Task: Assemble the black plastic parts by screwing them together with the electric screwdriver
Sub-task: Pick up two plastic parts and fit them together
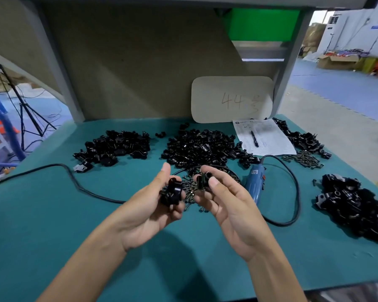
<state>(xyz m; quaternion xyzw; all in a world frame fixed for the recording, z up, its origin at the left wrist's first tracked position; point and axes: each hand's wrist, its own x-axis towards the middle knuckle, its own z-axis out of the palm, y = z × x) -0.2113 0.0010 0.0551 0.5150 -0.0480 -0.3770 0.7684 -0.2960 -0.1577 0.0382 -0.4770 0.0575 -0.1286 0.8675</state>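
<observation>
- The left hand point(153, 205) curls its fingers round a black plastic part point(171, 191). The right hand point(227, 203) pinches a smaller black part point(203, 179) between thumb and forefinger, with the other fingers loosely bent.
- Both hands hover above loose screws point(190, 190) on the teal table point(52, 225).
- The blue electric screwdriver point(254, 182) lies on the table at 3 o'clock, just beside the right hand.
- Its black cable point(292, 192) loops round it.
- Heaps of black parts lie at 11 o'clock point(116, 147), 12 o'clock point(201, 147) and 3 o'clock point(354, 205).
- At 1 o'clock a pen point(254, 138) rests on a printed sheet point(268, 140).
- Behind it, a card point(231, 99) marked "44" leans on the brown back panel point(129, 73).
- A tripod point(24, 110) stands on the blue floor at 10 o'clock.
- Cardboard boxes point(336, 61) sit at 2 o'clock.
</observation>
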